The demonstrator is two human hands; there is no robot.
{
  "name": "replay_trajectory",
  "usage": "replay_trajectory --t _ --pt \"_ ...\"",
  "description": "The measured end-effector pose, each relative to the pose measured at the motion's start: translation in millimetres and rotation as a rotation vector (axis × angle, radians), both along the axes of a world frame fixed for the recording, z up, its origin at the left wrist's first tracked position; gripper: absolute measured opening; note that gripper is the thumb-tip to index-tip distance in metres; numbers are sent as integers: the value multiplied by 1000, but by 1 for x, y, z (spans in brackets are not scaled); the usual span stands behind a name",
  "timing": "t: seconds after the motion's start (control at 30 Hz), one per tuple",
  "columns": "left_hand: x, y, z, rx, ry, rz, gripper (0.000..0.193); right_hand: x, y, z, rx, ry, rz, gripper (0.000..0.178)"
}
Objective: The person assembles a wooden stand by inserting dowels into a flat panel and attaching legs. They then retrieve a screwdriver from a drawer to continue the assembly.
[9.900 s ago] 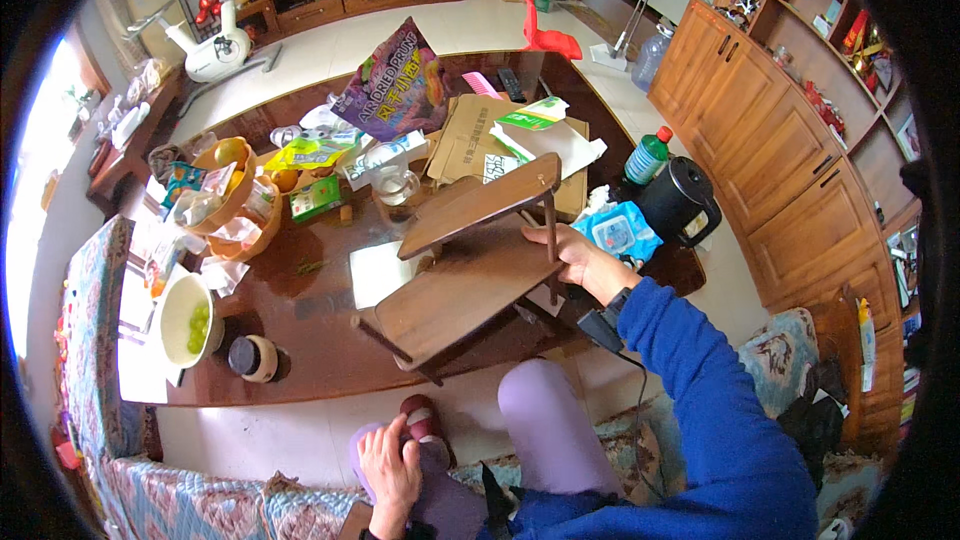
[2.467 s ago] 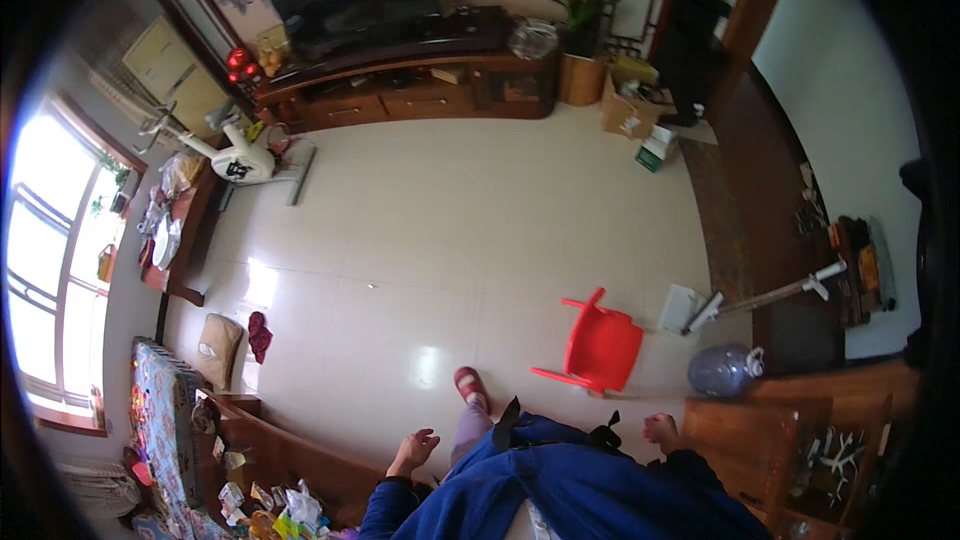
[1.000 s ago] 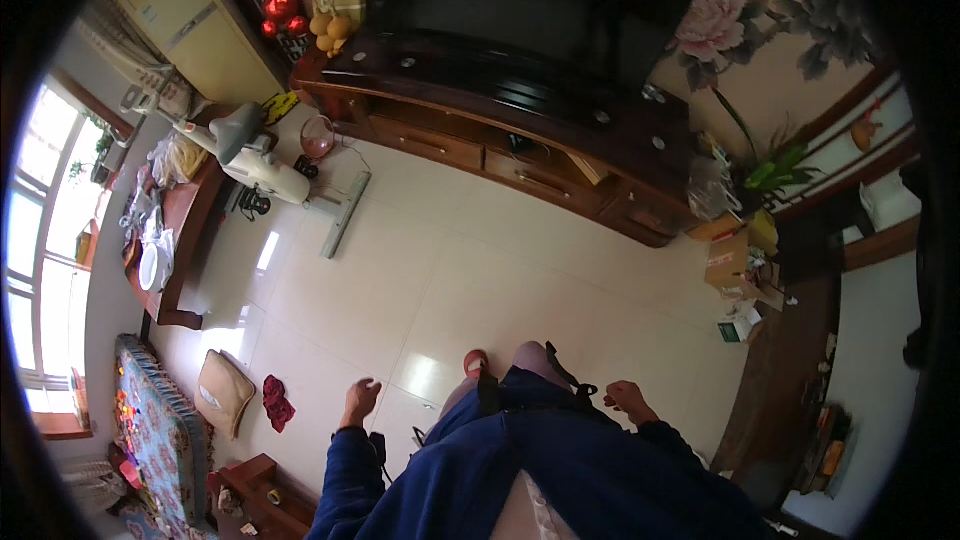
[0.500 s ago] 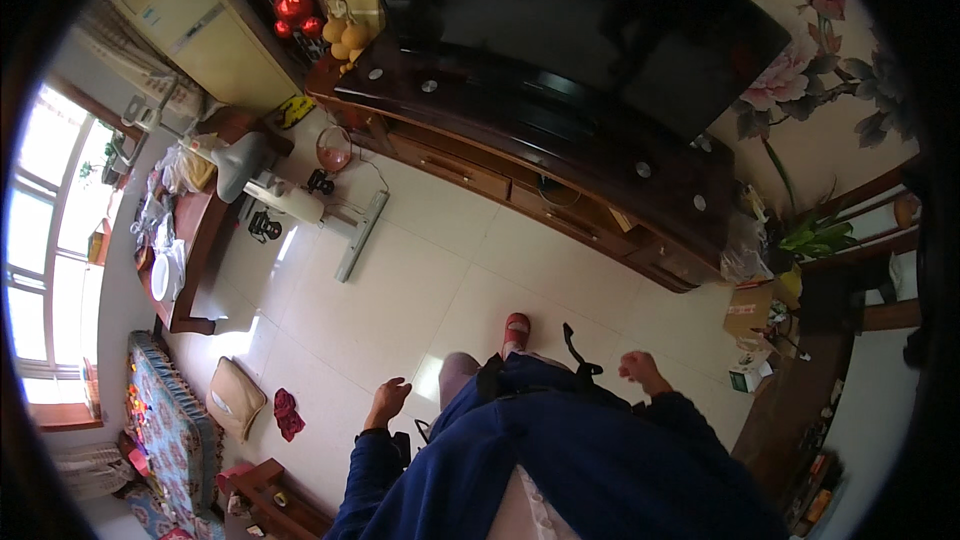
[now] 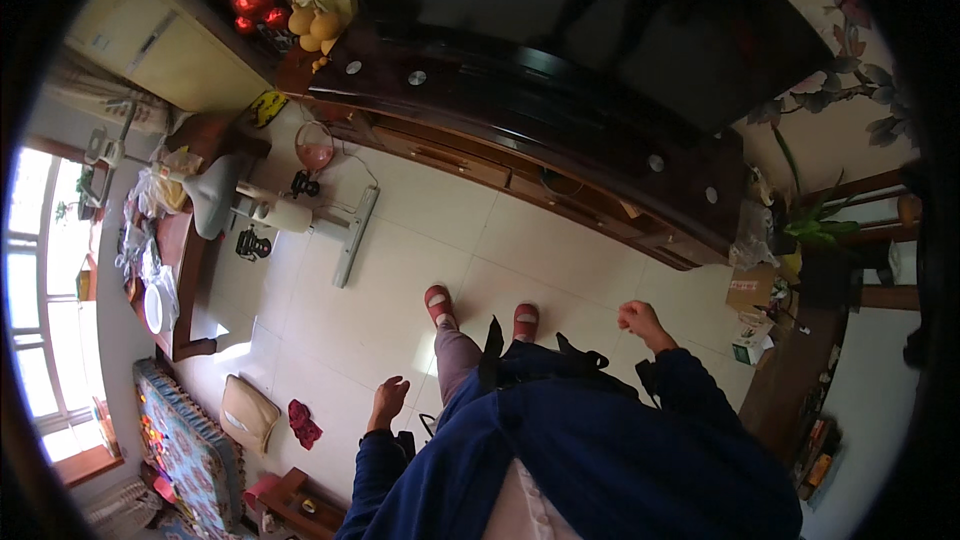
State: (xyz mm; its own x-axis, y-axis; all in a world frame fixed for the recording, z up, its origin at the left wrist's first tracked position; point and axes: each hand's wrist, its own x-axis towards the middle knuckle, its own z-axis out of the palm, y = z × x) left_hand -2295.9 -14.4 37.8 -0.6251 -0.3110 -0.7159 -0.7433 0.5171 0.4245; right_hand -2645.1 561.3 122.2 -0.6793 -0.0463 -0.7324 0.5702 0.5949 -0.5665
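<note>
I stand on a pale tiled floor (image 5: pixel 400 240), with both arms hanging at my sides and neither hand touching anything. My left hand (image 5: pixel 388 402) is low on the left, empty, fingers stretched out. On the right, my right hand (image 5: pixel 645 325) hangs over the floor with its fingers loosely bent and nothing visible in it. Red shoes (image 5: pixel 438 304) on both feet show ahead of my dark blue jacket (image 5: pixel 590 440). In front stands a long dark wooden TV cabinet (image 5: pixel 460 175) with a large black television (image 5: pixel 600 30) above it.
A grey-and-white standing device (image 5: pixel 355 240) with a long flat foot is at front left, near a wooden table (image 5: pixel 185 270). A beige cushion (image 5: pixel 249 413) and dark red cloth (image 5: pixel 303 424) lie on the floor. Cardboard boxes (image 5: pixel 750 290) and a plant (image 5: pixel 820 225) stand right.
My left foot has come forward and now shows beside the right one. My right hand has risen slightly in the picture. The view has shifted and turned a little.
</note>
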Motion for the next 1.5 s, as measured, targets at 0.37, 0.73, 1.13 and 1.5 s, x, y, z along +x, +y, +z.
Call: replay_trajectory --t 0.37,0.73,1.13,1.5 --pt "-154 -171 -17 -84 268 -355 47 57 -85 16 114 -292 -167 27" --pt "-367 -149 -119 25 316 -361 42 -85 -146 -152 73 202 324 22" --pt "-465 80 -287 673 191 -433 44 -221 -90 -454 634 403 371 62" --pt "-527 61 -346 338 366 -786 50 -266 -75 -574 826 798 461 60"
